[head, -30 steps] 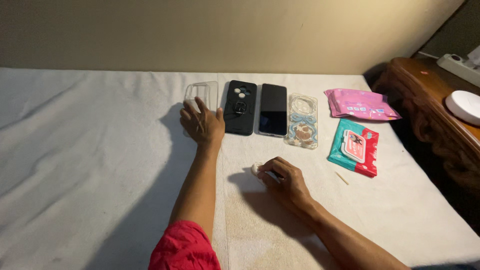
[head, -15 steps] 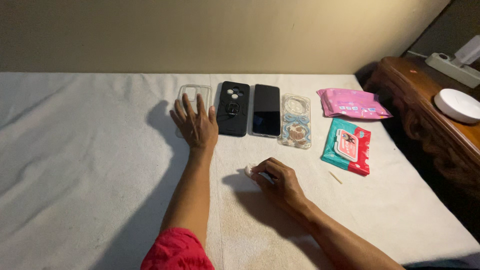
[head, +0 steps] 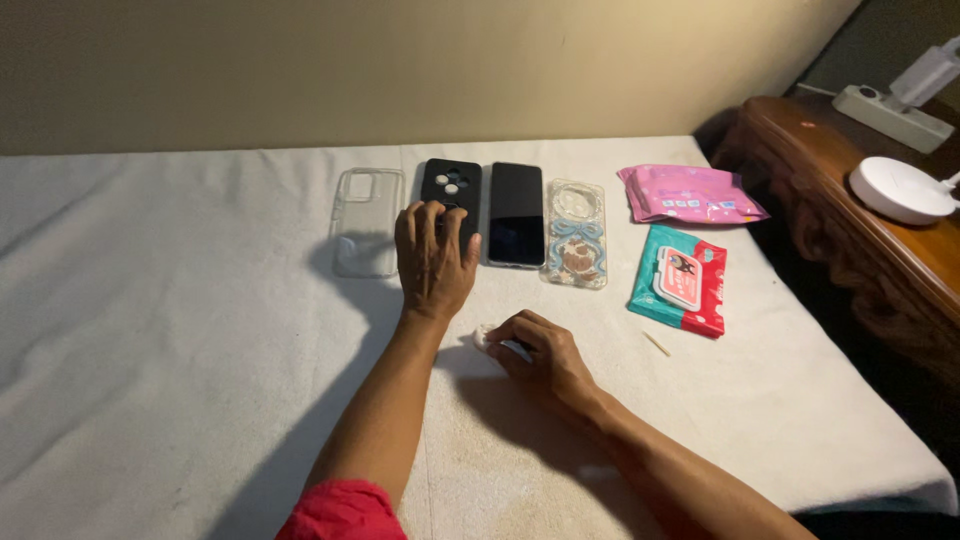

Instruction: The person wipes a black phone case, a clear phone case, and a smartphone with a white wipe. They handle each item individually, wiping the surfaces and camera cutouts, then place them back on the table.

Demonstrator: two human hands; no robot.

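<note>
Head view: left hand is curling onto the black case; grasp its edges firmly. Right hand is pinching a white wad.

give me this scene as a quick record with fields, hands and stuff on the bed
surface: white sheet
left hand: palm down on the black phone case
right hand: fingers curled on a small white wad
row, left to right: clear case, black phone case, dark phone, patterned case
right of the row: pink wipes pack, teal and red wipes pack, thin stick
</note>
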